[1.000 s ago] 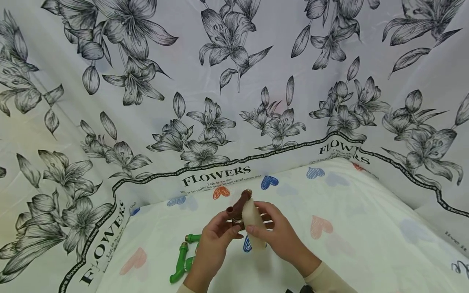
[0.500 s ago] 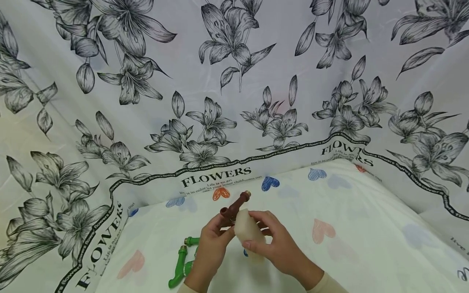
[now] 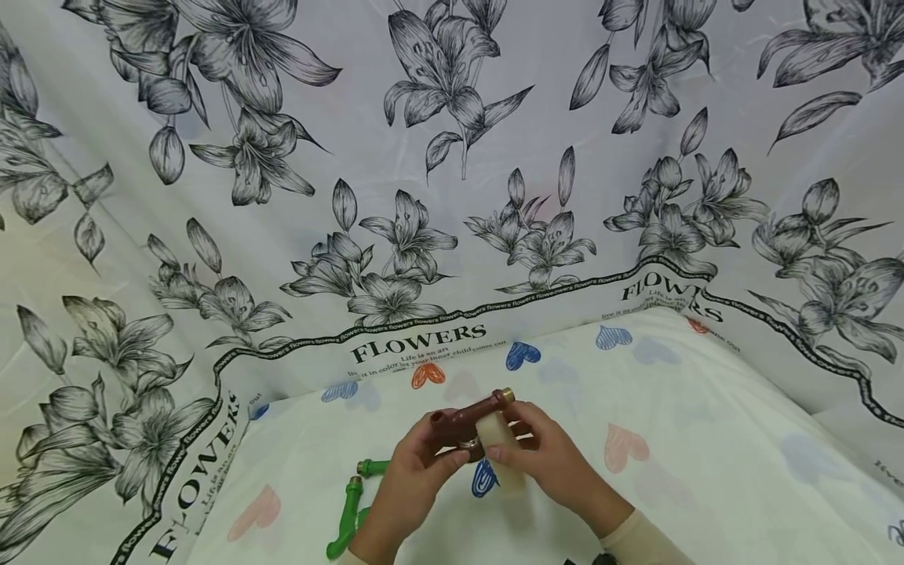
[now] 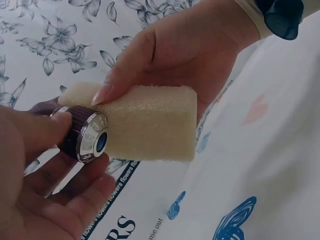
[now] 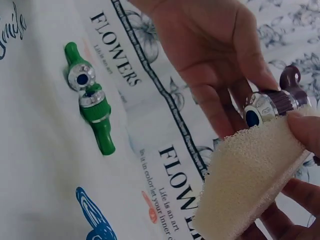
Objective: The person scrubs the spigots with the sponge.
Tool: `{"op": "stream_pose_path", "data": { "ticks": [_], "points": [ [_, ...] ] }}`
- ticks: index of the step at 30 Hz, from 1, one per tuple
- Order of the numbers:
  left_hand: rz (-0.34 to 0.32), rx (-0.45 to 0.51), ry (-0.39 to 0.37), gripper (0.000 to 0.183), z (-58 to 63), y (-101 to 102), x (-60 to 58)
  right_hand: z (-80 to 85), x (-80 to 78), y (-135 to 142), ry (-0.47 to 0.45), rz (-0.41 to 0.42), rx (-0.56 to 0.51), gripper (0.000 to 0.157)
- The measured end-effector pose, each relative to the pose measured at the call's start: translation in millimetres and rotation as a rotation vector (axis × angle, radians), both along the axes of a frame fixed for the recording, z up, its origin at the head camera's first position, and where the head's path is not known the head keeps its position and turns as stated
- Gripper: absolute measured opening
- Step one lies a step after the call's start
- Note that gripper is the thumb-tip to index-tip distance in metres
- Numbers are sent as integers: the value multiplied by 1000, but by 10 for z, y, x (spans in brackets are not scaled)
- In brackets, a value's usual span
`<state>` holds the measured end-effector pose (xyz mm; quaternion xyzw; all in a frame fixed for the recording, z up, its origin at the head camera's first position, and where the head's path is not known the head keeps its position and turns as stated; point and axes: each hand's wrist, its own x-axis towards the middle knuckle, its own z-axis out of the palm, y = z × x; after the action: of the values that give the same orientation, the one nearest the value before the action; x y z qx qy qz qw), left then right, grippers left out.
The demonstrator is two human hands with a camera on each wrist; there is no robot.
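A dark brown plastic tap (image 3: 466, 417) with a brass threaded end is held above the cloth by my left hand (image 3: 415, 475). In the left wrist view, my thumb and fingers lie around its ribbed knob (image 4: 82, 131), which has a silver rim and a dark blue centre. My right hand (image 3: 561, 459) pinches a cream sponge (image 3: 500, 443) between thumb and fingers. The sponge (image 5: 250, 172) lies against the tap's side and hides part of its body in the right wrist view.
Two green taps (image 5: 100, 120) of similar shape lie on the heart-printed white cloth (image 3: 678, 471), partly behind my left forearm in the head view. A flower-printed curtain (image 3: 494, 204) stands behind the cloth.
The tap's threaded end has swung right and down, so the body lies closer to level. The sponge moved down over the tap, then right, exposing more of it. Both hands keep their hold.
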<state>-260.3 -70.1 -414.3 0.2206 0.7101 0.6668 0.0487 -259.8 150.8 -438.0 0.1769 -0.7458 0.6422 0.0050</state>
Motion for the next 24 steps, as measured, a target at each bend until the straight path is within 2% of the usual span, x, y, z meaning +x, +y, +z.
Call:
{"op": "stream_pose_path", "data": {
  "ticks": [2, 6, 9, 12, 15, 17, 19, 22, 24],
  "points": [
    [19, -22, -21, 40, 25, 8, 16, -6, 4, 10, -16, 9, 2, 50],
    [128, -78, -55, 33, 118, 26, 66, -5, 43, -13, -6, 16, 50, 47],
    [208, -133, -17, 28, 236, 39, 133, 16, 96, -45, 18, 15, 75, 47],
    [235, -170, 32, 27, 369, 60, 201, 43, 155, -68, 50, 10, 89, 50],
    [226, -203, 69, 26, 429, 61, 239, 51, 208, -77, 104, -6, 118, 52],
    [218, -240, 78, 25, 406, 50, 229, 44, 234, -77, 148, -14, 128, 53],
    [219, -283, 87, 22, 333, 21, 193, 28, 252, -80, 167, -14, 127, 53],
    [230, -312, 54, 24, 205, -28, 121, 9, 265, -91, 135, -19, 108, 55],
    [228, -261, -4, 28, 141, -54, 79, 18, 268, -105, 82, -39, 81, 57]
  ]
}}
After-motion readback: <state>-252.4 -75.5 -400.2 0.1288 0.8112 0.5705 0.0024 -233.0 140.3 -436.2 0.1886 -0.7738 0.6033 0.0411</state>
